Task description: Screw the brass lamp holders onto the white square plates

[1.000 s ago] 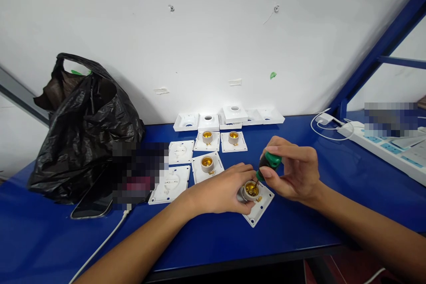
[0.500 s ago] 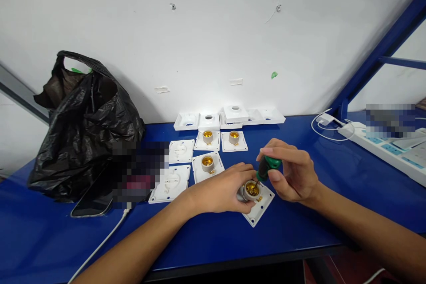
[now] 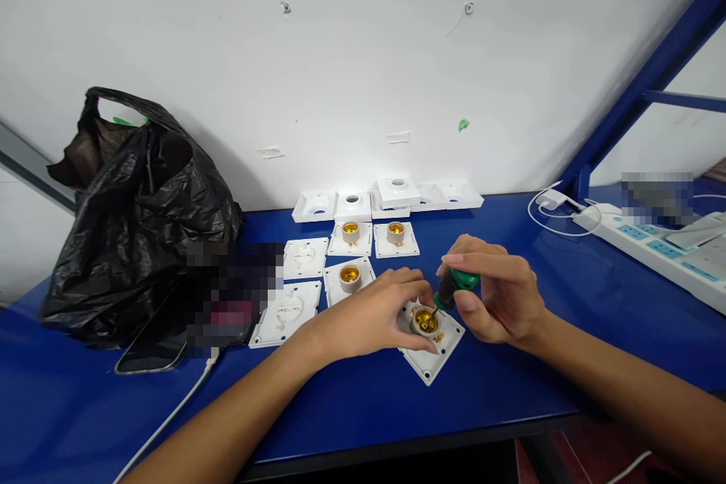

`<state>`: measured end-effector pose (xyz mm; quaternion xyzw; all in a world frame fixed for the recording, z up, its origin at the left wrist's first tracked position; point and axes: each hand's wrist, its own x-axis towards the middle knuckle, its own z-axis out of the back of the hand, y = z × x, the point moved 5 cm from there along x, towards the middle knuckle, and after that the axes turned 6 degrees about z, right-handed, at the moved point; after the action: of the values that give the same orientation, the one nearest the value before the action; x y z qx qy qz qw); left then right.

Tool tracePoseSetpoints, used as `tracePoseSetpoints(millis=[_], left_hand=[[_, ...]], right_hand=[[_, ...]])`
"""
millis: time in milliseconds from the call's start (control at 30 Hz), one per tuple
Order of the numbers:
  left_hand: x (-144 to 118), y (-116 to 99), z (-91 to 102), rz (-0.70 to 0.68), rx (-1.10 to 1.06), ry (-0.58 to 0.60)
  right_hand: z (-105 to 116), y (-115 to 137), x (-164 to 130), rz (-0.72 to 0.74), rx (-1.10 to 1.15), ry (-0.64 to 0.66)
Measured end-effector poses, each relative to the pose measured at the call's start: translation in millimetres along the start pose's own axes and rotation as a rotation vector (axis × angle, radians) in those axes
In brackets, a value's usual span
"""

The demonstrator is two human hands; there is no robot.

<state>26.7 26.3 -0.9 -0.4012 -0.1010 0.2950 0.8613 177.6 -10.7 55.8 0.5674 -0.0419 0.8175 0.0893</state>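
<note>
A white square lamp-holder plate (image 3: pixel 436 355) with a brass-lined socket (image 3: pixel 423 320) lies on the blue table (image 3: pixel 488 386) in front of me. My left hand (image 3: pixel 371 315) grips the socket and presses the plate down. My right hand (image 3: pixel 496 291) holds a screwdriver with a green and black handle (image 3: pixel 457 286), tilted, its tip down inside the socket. Three more plates with brass sockets (image 3: pixel 350 277) lie just behind my left hand.
Two plain white plates (image 3: pixel 286 311) lie to the left, and empty white covers (image 3: pixel 391 195) line the wall. A black plastic bag (image 3: pixel 133 208) and a phone on a white cable (image 3: pixel 152 352) sit at the left. A white power strip (image 3: pixel 652 249) lies at the right.
The plate and both hands sit slightly further left in view. My right fingers have shifted a little on the screwdriver handle; the tip stays in the socket.
</note>
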Motion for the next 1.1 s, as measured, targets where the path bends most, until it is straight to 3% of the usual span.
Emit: tracePoseSetpoints(millis=[267,667,1100], left_hand=[[2,-6,-2.8,-0.053,-0.068,0.063],[0,-12,-1.8,-0.051,-0.109,0.134],[0,-11,-2.0,-0.038,-0.035,0.134]], right_hand=[[4,2,-1,-0.103,0.015,-0.048],[1,4,-3,-0.113,0.018,-0.04],[-5,7,-1,-0.09,0.113,-0.006]])
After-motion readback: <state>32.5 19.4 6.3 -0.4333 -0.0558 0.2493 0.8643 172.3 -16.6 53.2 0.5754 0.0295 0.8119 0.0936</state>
